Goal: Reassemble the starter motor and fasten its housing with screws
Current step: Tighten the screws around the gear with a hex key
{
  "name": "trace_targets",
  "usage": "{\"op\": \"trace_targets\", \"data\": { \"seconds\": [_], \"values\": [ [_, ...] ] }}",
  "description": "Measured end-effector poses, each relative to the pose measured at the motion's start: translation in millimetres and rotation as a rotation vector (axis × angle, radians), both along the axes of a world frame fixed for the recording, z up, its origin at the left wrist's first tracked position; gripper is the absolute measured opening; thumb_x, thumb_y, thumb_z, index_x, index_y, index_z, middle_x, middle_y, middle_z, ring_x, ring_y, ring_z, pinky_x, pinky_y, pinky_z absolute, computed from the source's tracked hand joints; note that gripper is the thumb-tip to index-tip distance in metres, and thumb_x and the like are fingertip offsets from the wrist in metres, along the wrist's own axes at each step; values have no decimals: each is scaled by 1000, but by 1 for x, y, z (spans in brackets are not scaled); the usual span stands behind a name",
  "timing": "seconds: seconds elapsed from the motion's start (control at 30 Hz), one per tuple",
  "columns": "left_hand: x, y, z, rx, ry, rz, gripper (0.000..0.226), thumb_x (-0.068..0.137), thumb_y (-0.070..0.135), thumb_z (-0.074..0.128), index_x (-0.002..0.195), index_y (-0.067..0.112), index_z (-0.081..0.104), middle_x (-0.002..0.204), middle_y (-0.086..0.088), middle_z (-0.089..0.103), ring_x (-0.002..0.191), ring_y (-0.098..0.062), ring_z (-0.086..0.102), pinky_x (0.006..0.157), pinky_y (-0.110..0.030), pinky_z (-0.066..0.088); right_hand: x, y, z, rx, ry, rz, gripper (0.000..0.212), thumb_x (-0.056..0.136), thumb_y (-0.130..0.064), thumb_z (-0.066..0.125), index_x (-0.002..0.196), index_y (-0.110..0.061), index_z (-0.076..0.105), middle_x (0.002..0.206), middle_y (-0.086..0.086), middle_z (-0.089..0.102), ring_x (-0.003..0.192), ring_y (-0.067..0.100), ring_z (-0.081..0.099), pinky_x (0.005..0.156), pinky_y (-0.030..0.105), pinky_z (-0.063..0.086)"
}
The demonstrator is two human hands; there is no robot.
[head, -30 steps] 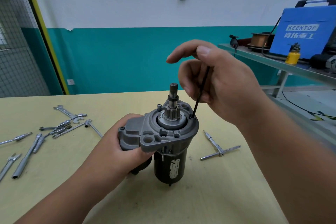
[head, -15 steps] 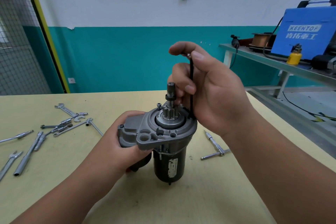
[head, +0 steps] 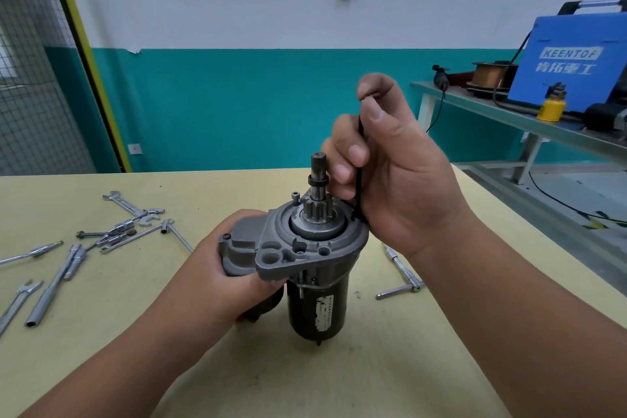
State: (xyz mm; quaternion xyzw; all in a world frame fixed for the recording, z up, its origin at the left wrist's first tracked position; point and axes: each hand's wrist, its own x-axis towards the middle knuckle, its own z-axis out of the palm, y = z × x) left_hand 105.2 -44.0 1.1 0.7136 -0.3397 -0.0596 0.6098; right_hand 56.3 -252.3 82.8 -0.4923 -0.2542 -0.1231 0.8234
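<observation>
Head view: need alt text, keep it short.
A person's left hand grips a starter motor standing upright on a yellow table, while the right hand holds a black hex key upright, its lower end at the housing's right rim. Loose wrenches lie scattered at left.

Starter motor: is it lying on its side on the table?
No, the starter motor is upright, its shaft pointing up, while the left hand grips it.
</observation>
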Motion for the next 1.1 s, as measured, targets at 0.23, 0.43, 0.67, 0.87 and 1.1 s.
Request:
{"op": "trace_targets", "data": {
  "seconds": [0.23,0.43,0.67,0.87,1.1],
  "values": [
    [0,-1,1,-3,-5,5,44,65,62,80,108,56,68,112,16,77,105,1,70,79,-4,52,6,1,-4,10,-70,-43,41,100,-5,46,110,-30,76,70,0,49,54,15,44,48,24,35],
    [-3,-1,1,-21,-17,-4,43,66,59,80,107,54,69,111,15,77,103,0,71,81,-2,49,3,-2,0,2,-35,47,30,94,-38,52,107,-28,77,73,-1,46,57,15,42,51,25,37],
    [-3,0,1,-8,-25,-7,44,65,60,81,107,55,68,110,15,77,104,0,71,80,-4,52,2,-1,0,12,-21,36,25,100,-33,50,96,-22,72,62,-3,35,51,13,37,46,24,32],
    [-2,0,0,-3,-33,1,44,66,60,81,108,56,68,111,17,77,104,2,70,78,-5,52,-1,1,1,-41,-22,10,28,94,-35,57,112,-22,73,53,-4,26,48,13,33,44,23,32],
    [-2,0,0,11,-34,13,45,66,62,79,109,58,67,111,19,76,106,3,69,79,-1,48,0,1,1,-47,-40,11,35,100,-30,50,128,-30,71,50,-5,22,47,13,30,44,23,31]
  ]
}}
